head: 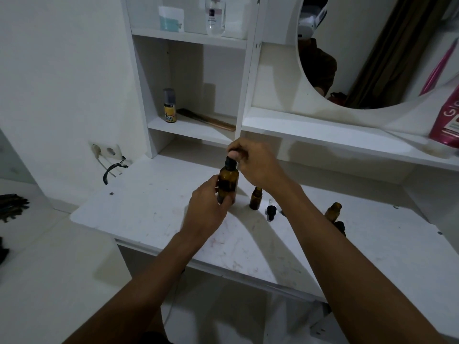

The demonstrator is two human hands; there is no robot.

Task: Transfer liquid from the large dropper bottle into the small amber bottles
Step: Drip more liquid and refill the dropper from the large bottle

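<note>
**Both grips on the large amber bottle, at the middle of the counter**

The left grip (pixel 206 204) is clenched round the lower body of the large dropper bottle (pixel 228 180), which stands upright, its base hidden behind the fingers. The right grip (pixel 258 165) pinches the black dropper cap (pixel 232 161) from above; the cap sits on the bottle's neck.

Just right of the large bottle, a small amber bottle (pixel 255 198) stands upright on the counter (pixel 149 207), uncapped. A loose black cap (pixel 271 211) lies beside it. Farther right, a second small amber bottle (pixel 334 211) leans, partly hidden by the right forearm, which crosses in front of it; another dark cap (pixel 340 227) lies touching the forearm's edge.

The bottles are round, brown glass, see-through; the caps are matt black. The counter is white, scuffed and faintly stained.

On the low shelf behind lie a yellow-labelled vial (pixel 170 105) and a long comb (pixel 208 119). A clear bottle (pixel 215 16) and a white jar (pixel 171 18) sit on the upper shelf. A round mirror (pixel 372 58) hangs at the right, with a glossy pink bottle (pixel 447 120) below it. A wall socket (pixel 106 151) sits at the left.
</note>
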